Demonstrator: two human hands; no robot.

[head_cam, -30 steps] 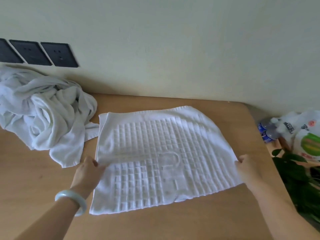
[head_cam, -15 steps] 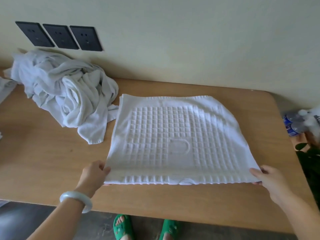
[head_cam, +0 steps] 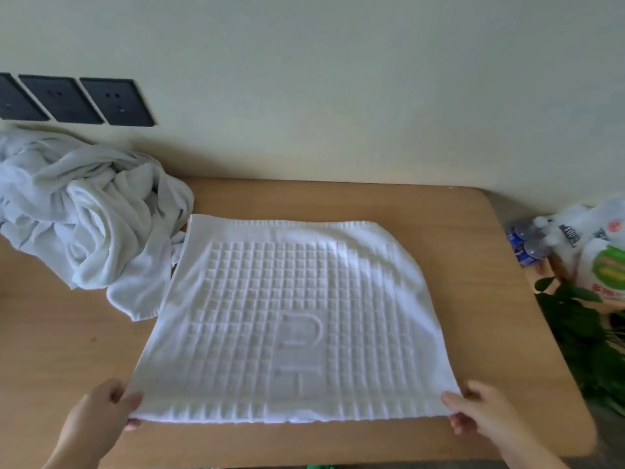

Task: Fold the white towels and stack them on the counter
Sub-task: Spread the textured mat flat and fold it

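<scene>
One towel, squarish, parallel to counter

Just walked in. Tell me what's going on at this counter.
A person is folding a white grid-patterned towel laid flat on the wooden counter. The left hand pinches its near left corner and the right hand its near right corner. A crumpled pile of white towels lies at the back left, unfolded. No finished stack is in view.
</scene>
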